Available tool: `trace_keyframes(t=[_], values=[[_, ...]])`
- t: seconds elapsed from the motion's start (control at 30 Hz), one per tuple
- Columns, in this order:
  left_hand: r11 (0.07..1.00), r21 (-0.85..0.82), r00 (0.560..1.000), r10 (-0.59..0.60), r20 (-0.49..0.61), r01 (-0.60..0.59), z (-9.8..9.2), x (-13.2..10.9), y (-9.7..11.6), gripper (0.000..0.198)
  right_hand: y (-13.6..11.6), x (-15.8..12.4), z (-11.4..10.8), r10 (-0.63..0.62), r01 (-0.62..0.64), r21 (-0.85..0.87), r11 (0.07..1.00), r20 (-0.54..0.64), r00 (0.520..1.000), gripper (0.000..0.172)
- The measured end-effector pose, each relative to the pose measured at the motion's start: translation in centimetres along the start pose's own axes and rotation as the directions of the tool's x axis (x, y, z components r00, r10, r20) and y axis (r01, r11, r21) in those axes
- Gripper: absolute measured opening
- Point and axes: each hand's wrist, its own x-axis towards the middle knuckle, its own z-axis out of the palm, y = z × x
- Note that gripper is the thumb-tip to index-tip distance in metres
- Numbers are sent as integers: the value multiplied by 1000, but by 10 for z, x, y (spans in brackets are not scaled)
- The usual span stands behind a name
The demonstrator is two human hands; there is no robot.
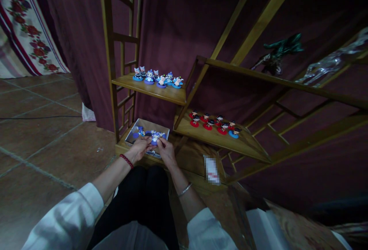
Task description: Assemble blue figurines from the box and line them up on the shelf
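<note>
A small purple-and-white figurine (pixel 155 137) is pinched between both hands, over the front of an open white box (pixel 157 124). My left hand (pixel 140 147), below a red bead bracelet, has its fingers closed on the figurine's left side. On its right side, the fingertips of my right hand (pixel 166 151) are closed on it too. Behind my left fingers, more blue-purple figurines (pixel 140 130) lie in the box. My hands partly hide the box's front and contents.
The wooden shelf unit (pixel 161 93) bears several blue-based figurines (pixel 149 77) on its upper left board. Several red-based figurines (pixel 208 124) stand on the lower right one. A green statue (pixel 283 51) is higher up. A white packet (pixel 212 170) lies low at right.
</note>
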Motion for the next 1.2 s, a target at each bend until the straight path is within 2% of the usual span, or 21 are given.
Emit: trace_keyframes(t=[0.17, 0.33, 0.53, 0.67, 0.9, 1.07, 1.2], values=[[1000, 6, 1000, 10, 20, -10, 0, 1, 1, 14, -4, 1, 0, -23, 23, -8, 1000, -26, 999, 29], [999, 46, 1000, 23, -5, -23, 0, 1, 3, 17, -2, 2, 3, -22, 21, -36, 999, -21, 1000, 29], [997, 71, 998, 45, -45, -42, 1, 1, 6, 11, 2, 5, 7, -90, 91, 13, 996, -51, 995, 22], [997, 60, 998, 60, -37, -58, 2, 1, 7, 13, -3, 5, 6, -96, 97, 21, 995, -58, 994, 18], [987, 143, 997, 79, 0, -78, 6, -6, 13, 19, -9, 5, 4, -102, 105, 49, 993, -59, 993, 16], [973, 199, 991, 103, 84, -118, 11, -12, 23, 23, -18, 4, 5, -64, 68, 151, 986, -29, 997, 19], [938, 284, 980, 180, 85, -197, 15, -18, 31, 21, -26, 6, 5, -63, 48, 326, 944, 34, 997, 21]])
